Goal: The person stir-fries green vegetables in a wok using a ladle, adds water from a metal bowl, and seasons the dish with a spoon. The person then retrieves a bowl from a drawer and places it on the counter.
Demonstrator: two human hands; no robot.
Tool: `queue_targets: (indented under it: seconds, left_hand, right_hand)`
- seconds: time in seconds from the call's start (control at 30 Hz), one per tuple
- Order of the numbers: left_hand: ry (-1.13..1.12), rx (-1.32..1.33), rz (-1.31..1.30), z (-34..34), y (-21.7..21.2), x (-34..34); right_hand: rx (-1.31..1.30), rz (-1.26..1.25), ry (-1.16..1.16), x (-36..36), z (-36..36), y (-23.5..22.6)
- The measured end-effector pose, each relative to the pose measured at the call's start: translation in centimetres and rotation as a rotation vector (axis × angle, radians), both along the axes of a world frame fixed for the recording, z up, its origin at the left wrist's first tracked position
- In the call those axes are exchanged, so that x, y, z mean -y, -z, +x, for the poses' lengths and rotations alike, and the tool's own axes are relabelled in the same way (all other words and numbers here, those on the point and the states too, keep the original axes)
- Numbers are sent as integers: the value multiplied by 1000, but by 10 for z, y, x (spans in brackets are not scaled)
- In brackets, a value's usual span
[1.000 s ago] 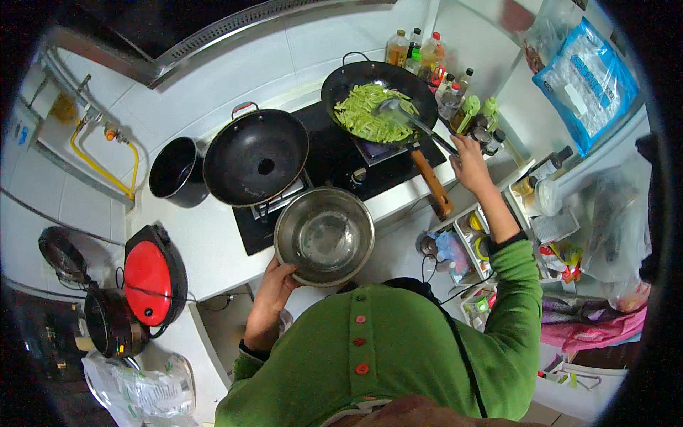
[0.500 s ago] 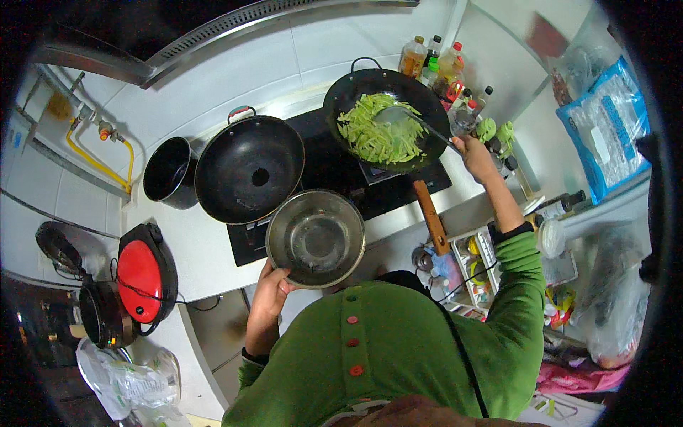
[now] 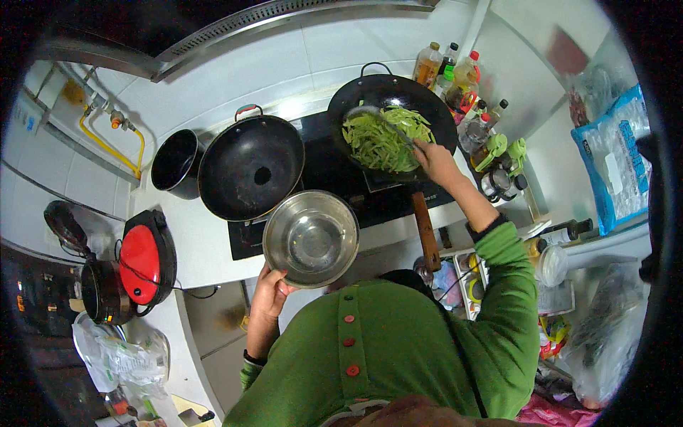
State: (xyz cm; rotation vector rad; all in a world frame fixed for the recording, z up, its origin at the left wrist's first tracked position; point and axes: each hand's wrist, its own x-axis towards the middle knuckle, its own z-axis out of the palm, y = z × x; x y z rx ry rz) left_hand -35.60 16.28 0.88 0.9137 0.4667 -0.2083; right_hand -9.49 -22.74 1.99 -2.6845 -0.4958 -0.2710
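Observation:
My left hand (image 3: pixel 271 293) grips the rim of a round metal bowl (image 3: pixel 311 239), thumb over the edge. The bowl is tilted and held at the front of the stove; only small bits cling to its inside. My right hand (image 3: pixel 435 161) is closed around the handle of a metal spatula (image 3: pixel 391 122), reaching over a black wok (image 3: pixel 445 124). Shredded green vegetable (image 3: pixel 377 146) lies in the wok, and the spatula's head is at its far left side. The wok's wooden handle (image 3: pixel 427 235) points toward me.
Left of the wok, a second black wok (image 3: pixel 249 164) stands on the black stovetop (image 3: pixel 309 139), beside a dark pot (image 3: pixel 174 160). Several bottles (image 3: pixel 466 78) crowd the back right. A red electric griddle (image 3: pixel 142 263) and plastic bags (image 3: pixel 128 363) lie on the left counter.
My right hand has moved left and inward over the wok, carrying the spatula's head to the far left of the vegetables. The bowl has shifted only slightly.

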Motion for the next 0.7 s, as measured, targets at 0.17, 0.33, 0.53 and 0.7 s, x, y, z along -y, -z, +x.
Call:
queue_targets:
  seconds: [0.17, 0.33, 0.53, 0.7]
  left_hand:
    - [54, 64, -41, 8, 6, -1]
    - [49, 25, -10, 16, 6, 2]
    - [56, 19, -38, 13, 9, 2]
    - [41, -3, -27, 7, 9, 2]
  right_hand:
    - [43, -345, -96, 44, -59, -73]
    - [36, -388, -8, 65, -91, -138]
    - [-225, -304, 4, 67, -122, -149]
    - [-99, -310, 148, 32, -60, -66]
